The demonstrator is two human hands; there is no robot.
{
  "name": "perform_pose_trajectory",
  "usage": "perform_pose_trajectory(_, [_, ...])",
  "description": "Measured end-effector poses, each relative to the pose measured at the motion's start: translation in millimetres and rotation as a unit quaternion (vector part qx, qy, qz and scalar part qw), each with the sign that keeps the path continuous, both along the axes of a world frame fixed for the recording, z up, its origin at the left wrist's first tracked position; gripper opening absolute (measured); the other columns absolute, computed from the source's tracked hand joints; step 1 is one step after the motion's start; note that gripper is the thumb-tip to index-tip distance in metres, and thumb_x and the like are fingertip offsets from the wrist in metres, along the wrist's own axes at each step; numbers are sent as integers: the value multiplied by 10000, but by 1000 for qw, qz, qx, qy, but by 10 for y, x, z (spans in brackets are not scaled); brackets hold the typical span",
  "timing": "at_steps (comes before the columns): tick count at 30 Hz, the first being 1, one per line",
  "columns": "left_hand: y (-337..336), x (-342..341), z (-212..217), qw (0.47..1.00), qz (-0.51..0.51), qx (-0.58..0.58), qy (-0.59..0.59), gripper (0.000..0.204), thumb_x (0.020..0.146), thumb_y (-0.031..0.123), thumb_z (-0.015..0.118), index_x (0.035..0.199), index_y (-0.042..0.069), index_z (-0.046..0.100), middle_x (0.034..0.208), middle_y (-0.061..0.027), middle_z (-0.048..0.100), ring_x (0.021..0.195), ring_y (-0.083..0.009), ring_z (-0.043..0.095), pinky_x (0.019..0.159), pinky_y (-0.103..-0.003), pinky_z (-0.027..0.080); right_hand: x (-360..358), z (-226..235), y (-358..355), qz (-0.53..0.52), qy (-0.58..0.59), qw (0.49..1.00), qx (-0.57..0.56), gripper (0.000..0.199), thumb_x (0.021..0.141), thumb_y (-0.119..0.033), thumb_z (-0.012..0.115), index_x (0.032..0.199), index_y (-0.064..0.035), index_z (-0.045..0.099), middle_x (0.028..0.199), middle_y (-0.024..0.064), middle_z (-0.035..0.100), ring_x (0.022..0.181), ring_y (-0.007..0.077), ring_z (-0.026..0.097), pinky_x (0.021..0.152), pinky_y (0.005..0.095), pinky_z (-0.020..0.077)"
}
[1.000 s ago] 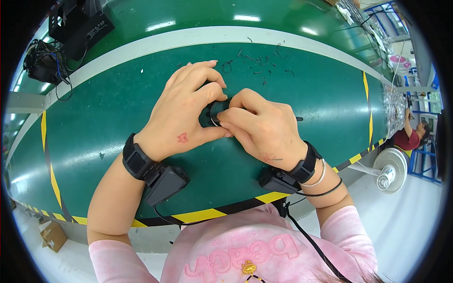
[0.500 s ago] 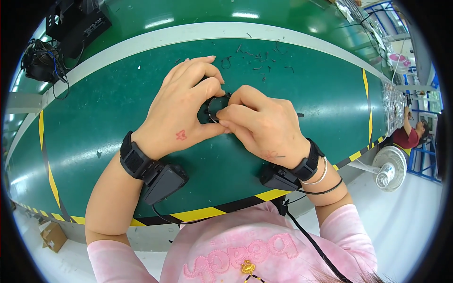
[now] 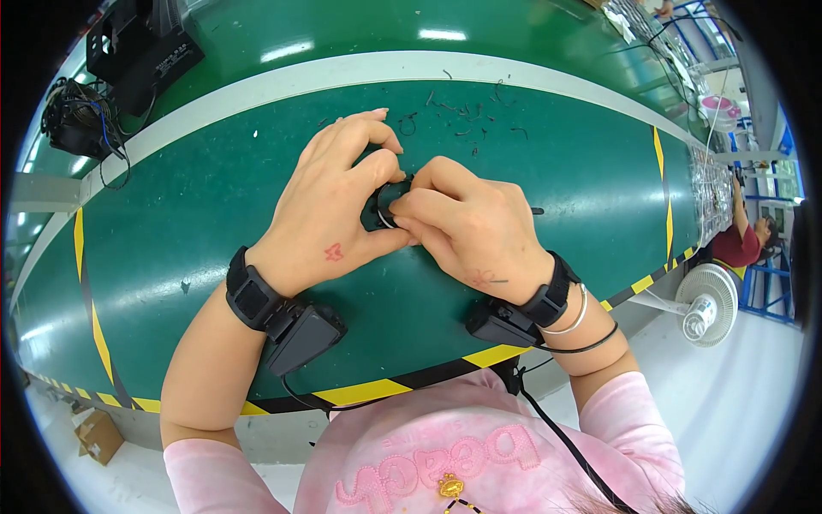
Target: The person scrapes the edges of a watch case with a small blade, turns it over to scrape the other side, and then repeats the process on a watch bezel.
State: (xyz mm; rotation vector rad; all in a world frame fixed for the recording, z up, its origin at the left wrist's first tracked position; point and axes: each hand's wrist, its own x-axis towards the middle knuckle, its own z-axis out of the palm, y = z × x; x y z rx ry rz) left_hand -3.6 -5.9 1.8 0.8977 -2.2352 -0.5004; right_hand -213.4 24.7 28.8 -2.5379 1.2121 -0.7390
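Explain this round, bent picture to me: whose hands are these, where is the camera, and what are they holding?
The camera sits on the person's head and looks down through a fisheye lens, so straight edges curve. The two bare hands are the person's own: the left hand and the right hand meet over a green table edged with yellow and black stripes. Together they pinch a small dark ring-shaped part, mostly hidden by the fingers. Each wrist wears a black band with a small box and cable. Short dark scraps lie farther back, dark equipment stands at the far left, and a white fan stands to the right.
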Motion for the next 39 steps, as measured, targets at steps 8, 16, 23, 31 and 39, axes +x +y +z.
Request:
perform_pose_trajectory(8, [1, -10, 1, 1000, -2, 1, 4, 473, 655, 165, 936, 985, 85, 607, 1231, -99, 561, 1374, -389, 533, 1108, -526, 442, -57, -27, 3, 14, -2, 1000, 4, 138, 832, -116, 810, 946, -166, 751, 905, -1, 617, 668, 214, 647, 541, 337, 513])
perform_pose_trajectory(16, [32, -18, 0, 1000, -3, -1, 5, 474, 651, 151, 932, 991, 87, 608, 1209, -95, 558, 1376, -385, 534, 1105, -529, 446, -50, -25, 45, 7, -3, 1000, 12, 129, 836, -115, 803, 939, -167, 746, 908, -8, 619, 668, 213, 648, 534, 343, 509])
perform_pose_trajectory(23, [3, -12, -12, 1000, -4, 1, 11, 479, 643, 148, 935, 986, 86, 608, 1196, -92, 557, 1371, -384, 539, 1094, -527, 452, 16, -17, 38, -15, 2, 1000, -8, 130, 835, -106, 795, 933, -169, 738, 908, -13, 619, 669, 210, 649, 528, 341, 506])
perform_pose_trajectory(31, [-1, -19, -13, 1000, -4, -5, 10, 480, 638, 144, 936, 984, 79, 609, 1186, -93, 557, 1363, -388, 544, 1085, -518, 456, 20, -24, 38, -13, 9, 999, -29, 139, 835, -95, 788, 939, -171, 734, 908, -10, 611, 667, 207, 649, 524, 343, 504])
perform_pose_trajectory(39, [-9, -11, -1, 1000, 0, -6, 10, 482, 630, 128, 929, 986, 69, 610, 1181, -94, 557, 1359, -378, 547, 1078, -507, 459, 21, -9, 32, -11, 10, 1000, -21, 137, 836, -92, 786, 938, -166, 732, 906, -11, 619, 666, 207, 648, 526, 343, 508])
